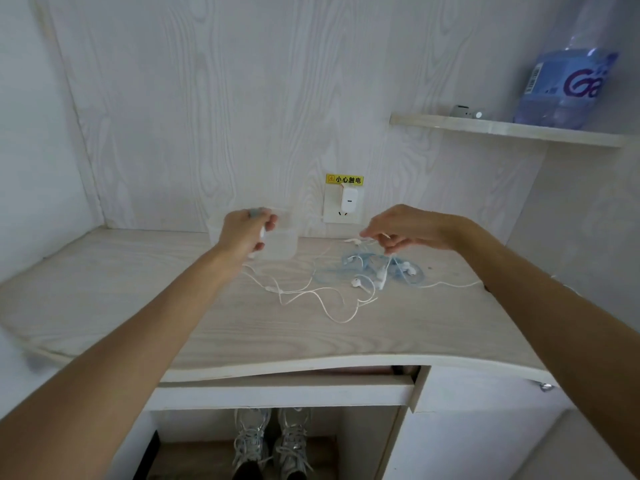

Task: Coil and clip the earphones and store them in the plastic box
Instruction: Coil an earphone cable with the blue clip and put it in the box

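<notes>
Both hands (pixel 247 233) (pixel 398 233) (curled) on earphones (pixel 311 292)

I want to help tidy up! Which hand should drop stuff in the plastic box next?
Left, probably. The left hand is right beside the plastic box, its grip curled round something white. The right hand is farther away, pinching a white earphone cable above the blue tangle.

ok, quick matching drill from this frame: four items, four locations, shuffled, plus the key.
Things:
1. water bottle
2. white charger
3. plastic box
4. blue earphones

Places:
A. plugged into the wall socket
B. on the desk, below the right hand
C. on the wall shelf
D. on the desk, beside the left hand

Pairs: 1-C, 2-A, 3-D, 4-B
</notes>
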The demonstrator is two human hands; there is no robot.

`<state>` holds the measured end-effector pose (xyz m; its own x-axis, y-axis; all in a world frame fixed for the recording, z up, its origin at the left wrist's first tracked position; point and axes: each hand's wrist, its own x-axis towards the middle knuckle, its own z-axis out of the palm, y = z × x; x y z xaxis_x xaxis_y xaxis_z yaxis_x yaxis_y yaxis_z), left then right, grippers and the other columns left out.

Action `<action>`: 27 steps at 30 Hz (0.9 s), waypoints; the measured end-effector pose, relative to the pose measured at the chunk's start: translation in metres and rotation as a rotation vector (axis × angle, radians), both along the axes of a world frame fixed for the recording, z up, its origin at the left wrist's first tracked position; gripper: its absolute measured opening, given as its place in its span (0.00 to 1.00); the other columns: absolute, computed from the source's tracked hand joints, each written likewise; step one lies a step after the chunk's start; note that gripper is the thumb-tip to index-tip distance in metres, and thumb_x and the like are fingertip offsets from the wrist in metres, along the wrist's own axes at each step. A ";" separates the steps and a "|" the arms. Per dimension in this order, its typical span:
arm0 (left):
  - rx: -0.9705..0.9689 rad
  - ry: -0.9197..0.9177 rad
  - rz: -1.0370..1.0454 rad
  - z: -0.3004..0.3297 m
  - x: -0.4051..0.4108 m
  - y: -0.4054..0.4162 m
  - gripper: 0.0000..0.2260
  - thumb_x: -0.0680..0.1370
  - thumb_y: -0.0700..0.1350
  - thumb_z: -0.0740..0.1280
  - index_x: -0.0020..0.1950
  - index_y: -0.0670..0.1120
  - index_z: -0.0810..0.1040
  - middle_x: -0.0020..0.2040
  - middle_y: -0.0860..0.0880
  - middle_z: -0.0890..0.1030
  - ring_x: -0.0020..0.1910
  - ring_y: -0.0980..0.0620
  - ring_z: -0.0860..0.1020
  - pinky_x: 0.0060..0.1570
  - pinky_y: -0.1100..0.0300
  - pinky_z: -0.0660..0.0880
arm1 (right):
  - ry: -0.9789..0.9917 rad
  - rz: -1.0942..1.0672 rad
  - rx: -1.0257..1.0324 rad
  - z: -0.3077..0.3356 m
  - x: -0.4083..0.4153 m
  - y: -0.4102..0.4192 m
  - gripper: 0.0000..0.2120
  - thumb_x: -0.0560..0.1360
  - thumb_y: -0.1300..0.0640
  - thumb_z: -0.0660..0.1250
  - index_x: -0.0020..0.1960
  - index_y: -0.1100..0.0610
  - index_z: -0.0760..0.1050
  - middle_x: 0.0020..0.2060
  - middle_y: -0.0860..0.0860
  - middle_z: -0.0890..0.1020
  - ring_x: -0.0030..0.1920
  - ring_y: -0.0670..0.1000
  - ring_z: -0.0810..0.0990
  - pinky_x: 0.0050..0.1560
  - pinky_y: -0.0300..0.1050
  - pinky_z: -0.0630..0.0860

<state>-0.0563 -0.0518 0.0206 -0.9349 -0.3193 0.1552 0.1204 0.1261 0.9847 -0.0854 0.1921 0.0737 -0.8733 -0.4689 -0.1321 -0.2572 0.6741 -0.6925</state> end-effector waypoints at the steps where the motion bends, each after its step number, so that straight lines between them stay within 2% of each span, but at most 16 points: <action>1: 0.030 0.019 0.047 0.001 -0.002 -0.004 0.09 0.80 0.43 0.61 0.41 0.50 0.76 0.41 0.54 0.79 0.46 0.57 0.76 0.33 0.66 0.68 | 0.054 -0.064 0.075 -0.002 -0.003 0.009 0.12 0.77 0.56 0.65 0.37 0.60 0.74 0.31 0.52 0.76 0.33 0.48 0.75 0.57 0.49 0.75; 3: 0.039 0.031 0.076 0.002 -0.003 -0.009 0.09 0.81 0.43 0.61 0.42 0.50 0.76 0.41 0.56 0.79 0.42 0.62 0.76 0.33 0.67 0.68 | 0.144 -0.154 0.204 -0.006 -0.010 0.023 0.13 0.77 0.55 0.64 0.44 0.65 0.79 0.41 0.55 0.82 0.42 0.51 0.79 0.55 0.46 0.74; 6: 0.048 0.006 0.038 -0.002 -0.002 -0.007 0.08 0.81 0.44 0.62 0.42 0.50 0.76 0.42 0.56 0.79 0.41 0.64 0.76 0.33 0.66 0.68 | 0.264 -0.179 0.350 -0.012 -0.010 0.029 0.14 0.79 0.52 0.62 0.48 0.59 0.83 0.50 0.55 0.82 0.50 0.52 0.78 0.47 0.41 0.71; 8: 0.012 -0.038 -0.036 -0.006 0.001 -0.003 0.07 0.80 0.44 0.62 0.44 0.50 0.77 0.43 0.55 0.80 0.42 0.63 0.77 0.35 0.66 0.69 | 0.210 -0.161 0.286 -0.013 -0.007 0.028 0.14 0.79 0.51 0.61 0.49 0.56 0.83 0.52 0.55 0.82 0.49 0.51 0.79 0.46 0.39 0.70; 10: -0.046 -0.093 -0.142 -0.011 0.005 0.000 0.06 0.80 0.46 0.64 0.47 0.48 0.80 0.44 0.54 0.82 0.43 0.63 0.78 0.37 0.66 0.69 | 0.176 -0.146 0.249 -0.016 -0.009 0.026 0.14 0.80 0.52 0.60 0.52 0.58 0.82 0.52 0.56 0.83 0.47 0.49 0.79 0.45 0.37 0.70; 12: -0.102 -0.149 -0.280 -0.015 0.009 0.002 0.08 0.78 0.48 0.66 0.52 0.47 0.81 0.47 0.53 0.84 0.45 0.63 0.79 0.38 0.66 0.70 | 0.193 -0.169 0.270 -0.016 -0.013 0.022 0.14 0.79 0.54 0.62 0.56 0.62 0.80 0.54 0.56 0.82 0.49 0.50 0.79 0.49 0.39 0.72; 13: -0.124 -0.169 -0.337 -0.015 0.010 0.002 0.09 0.78 0.48 0.66 0.53 0.47 0.81 0.49 0.53 0.84 0.46 0.63 0.80 0.39 0.66 0.70 | 0.209 -0.180 0.329 -0.016 -0.017 0.020 0.14 0.78 0.55 0.64 0.58 0.62 0.79 0.57 0.56 0.81 0.52 0.52 0.78 0.54 0.42 0.72; 14: -0.143 -0.184 -0.380 -0.016 0.011 0.002 0.09 0.77 0.49 0.67 0.54 0.47 0.82 0.50 0.53 0.85 0.48 0.62 0.80 0.40 0.66 0.70 | 0.212 -0.182 0.425 -0.016 -0.021 0.018 0.17 0.76 0.56 0.67 0.63 0.62 0.75 0.61 0.56 0.78 0.58 0.53 0.77 0.59 0.44 0.70; 16: -0.184 -0.202 -0.434 -0.015 0.011 0.002 0.10 0.77 0.51 0.67 0.53 0.48 0.82 0.51 0.53 0.85 0.50 0.61 0.80 0.42 0.65 0.70 | 0.211 -0.164 0.623 -0.017 -0.022 0.009 0.30 0.73 0.59 0.71 0.72 0.59 0.64 0.70 0.55 0.68 0.68 0.56 0.68 0.66 0.49 0.66; 18: -0.213 -0.205 -0.479 -0.014 0.010 0.001 0.10 0.77 0.51 0.67 0.53 0.49 0.83 0.52 0.53 0.85 0.50 0.61 0.80 0.44 0.65 0.70 | 0.288 -0.064 0.528 -0.017 -0.017 -0.011 0.32 0.73 0.65 0.67 0.74 0.57 0.59 0.72 0.55 0.63 0.72 0.56 0.62 0.69 0.48 0.63; 20: -0.227 -0.205 -0.510 -0.012 0.007 0.001 0.10 0.77 0.51 0.66 0.53 0.50 0.83 0.53 0.53 0.84 0.51 0.60 0.80 0.45 0.64 0.70 | 0.252 0.077 0.204 -0.018 -0.008 -0.034 0.27 0.75 0.68 0.61 0.72 0.56 0.63 0.70 0.53 0.67 0.71 0.51 0.64 0.66 0.42 0.63; 22: -0.234 -0.205 -0.526 -0.011 0.005 0.001 0.10 0.77 0.51 0.66 0.54 0.50 0.82 0.53 0.53 0.84 0.51 0.60 0.80 0.45 0.63 0.70 | 0.124 0.141 0.059 -0.020 -0.004 -0.054 0.20 0.77 0.62 0.61 0.68 0.55 0.69 0.65 0.50 0.74 0.67 0.48 0.70 0.66 0.41 0.65; 25: -0.244 -0.204 -0.522 -0.010 -0.002 -0.001 0.10 0.77 0.51 0.66 0.55 0.49 0.82 0.50 0.52 0.84 0.49 0.59 0.79 0.43 0.64 0.69 | 0.064 0.212 0.263 -0.027 -0.012 -0.065 0.15 0.79 0.47 0.60 0.56 0.56 0.76 0.50 0.50 0.82 0.52 0.46 0.81 0.67 0.45 0.66; 26: -0.256 -0.207 -0.518 -0.010 -0.004 -0.003 0.11 0.77 0.51 0.66 0.55 0.49 0.82 0.48 0.52 0.84 0.49 0.58 0.79 0.43 0.64 0.69 | 0.015 0.233 0.298 -0.028 -0.015 -0.063 0.15 0.79 0.46 0.58 0.50 0.56 0.76 0.41 0.50 0.83 0.43 0.46 0.82 0.65 0.46 0.67; 27: -0.279 -0.211 -0.517 -0.010 -0.007 -0.005 0.11 0.77 0.51 0.66 0.54 0.49 0.82 0.47 0.53 0.84 0.49 0.59 0.79 0.42 0.64 0.69 | -0.054 0.243 0.247 -0.028 -0.019 -0.062 0.15 0.80 0.47 0.58 0.45 0.57 0.75 0.32 0.50 0.79 0.34 0.46 0.79 0.61 0.47 0.71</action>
<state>-0.0636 -0.0573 0.0104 -0.9773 0.2084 -0.0377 0.0406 0.3593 0.9323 -0.1048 0.1298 0.0454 -0.7284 -0.6108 -0.3104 -0.3984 0.7462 -0.5333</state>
